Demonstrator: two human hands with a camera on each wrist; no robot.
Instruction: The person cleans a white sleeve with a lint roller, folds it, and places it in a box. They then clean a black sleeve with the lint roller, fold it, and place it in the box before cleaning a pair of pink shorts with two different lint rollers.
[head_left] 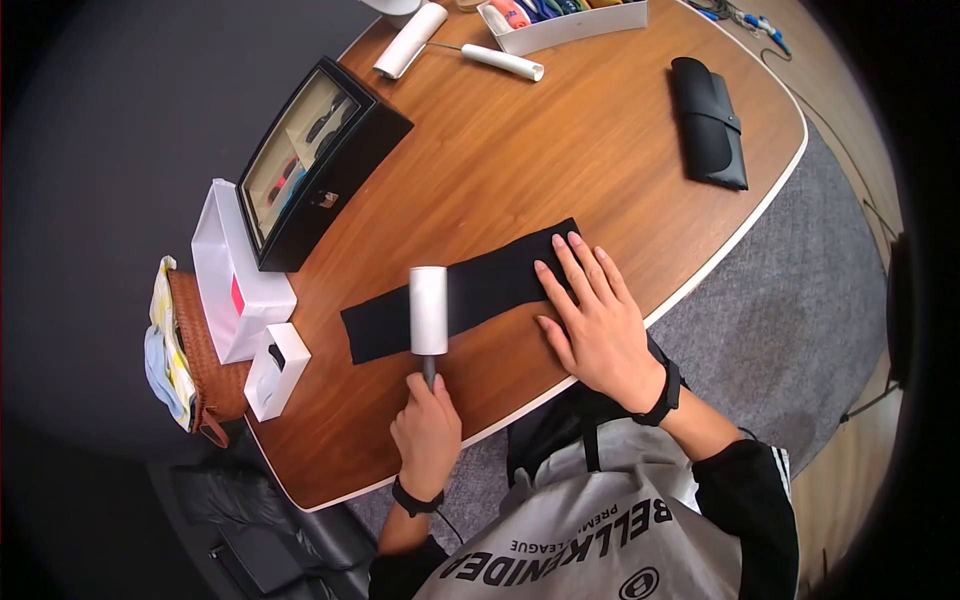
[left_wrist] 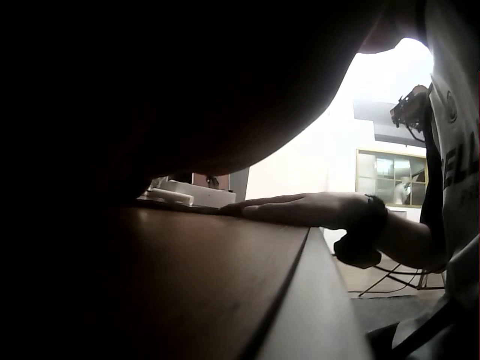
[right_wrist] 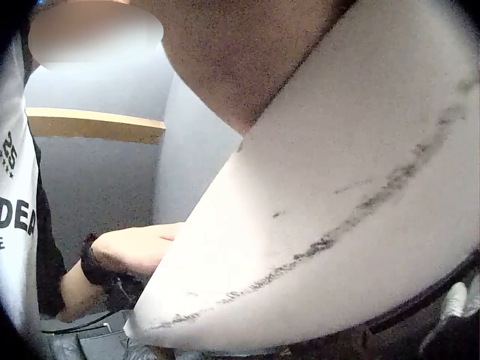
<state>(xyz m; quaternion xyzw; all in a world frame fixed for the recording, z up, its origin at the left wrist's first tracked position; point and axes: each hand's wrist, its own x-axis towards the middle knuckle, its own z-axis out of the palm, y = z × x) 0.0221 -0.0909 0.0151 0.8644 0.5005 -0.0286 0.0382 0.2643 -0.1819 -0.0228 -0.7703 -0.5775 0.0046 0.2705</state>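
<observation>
A black strip of cloth (head_left: 495,283) lies flat on the wooden table, running from lower left to upper right in the head view. My left hand (head_left: 427,430) grips the dark handle of a white lint roller (head_left: 429,310), whose cylinder rests over the left part of the cloth. My right hand (head_left: 600,325) lies spread, fingertips on the cloth's right end. In the left wrist view the right hand (left_wrist: 300,208) is flat on the table. The right wrist view shows part of the left hand (right_wrist: 139,247) beyond the table edge; its fingers are hidden there.
Left of the cloth stand a black display case (head_left: 340,190), white boxes (head_left: 245,300) and a brown woven basket (head_left: 208,340). Another roller (head_left: 410,42), a white roll (head_left: 500,62) and a filled white tray (head_left: 575,30) are at the back. A black pouch (head_left: 710,125) lies right.
</observation>
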